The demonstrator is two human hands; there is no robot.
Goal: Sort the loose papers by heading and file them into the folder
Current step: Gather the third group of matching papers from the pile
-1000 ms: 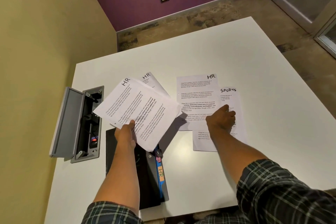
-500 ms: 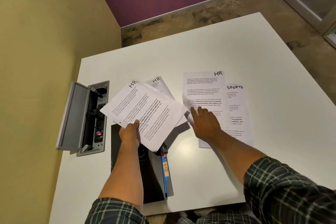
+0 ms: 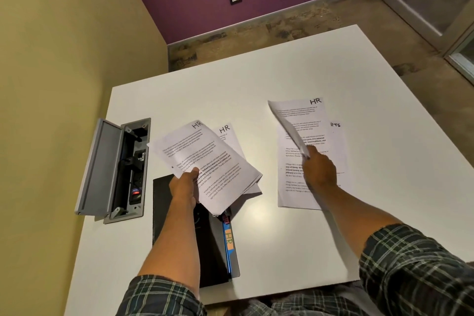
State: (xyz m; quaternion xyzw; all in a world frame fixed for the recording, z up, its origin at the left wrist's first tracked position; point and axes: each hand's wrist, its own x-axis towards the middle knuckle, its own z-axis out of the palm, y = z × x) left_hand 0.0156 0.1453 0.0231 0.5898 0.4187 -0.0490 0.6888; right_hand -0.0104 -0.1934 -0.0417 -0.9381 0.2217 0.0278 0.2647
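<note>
The HR sheet (image 3: 302, 120), flat half a second ago, now curls up off the right pile (image 3: 295, 195) by its left edge, pinched in the right hand (image 3: 319, 169), while the left hand (image 3: 183, 186) grips HR papers (image 3: 205, 161) above the folder (image 3: 218, 246), bare table (image 3: 256, 79) beyond.

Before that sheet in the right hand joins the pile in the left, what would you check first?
1. Right hand grips the lifted sheet: ok, pinched at its edge.
2. Lifted sheet's heading: cannot tell, it curls away from the camera.
3. Left hand holds the HR stack firmly: ok.
4. Sheet left on the table reads HR: ok.
5. Sports sheet stays apart from HR papers: not ok, it lies under them.
6. Folder open under the stack: ok, HR tab showing.
</note>
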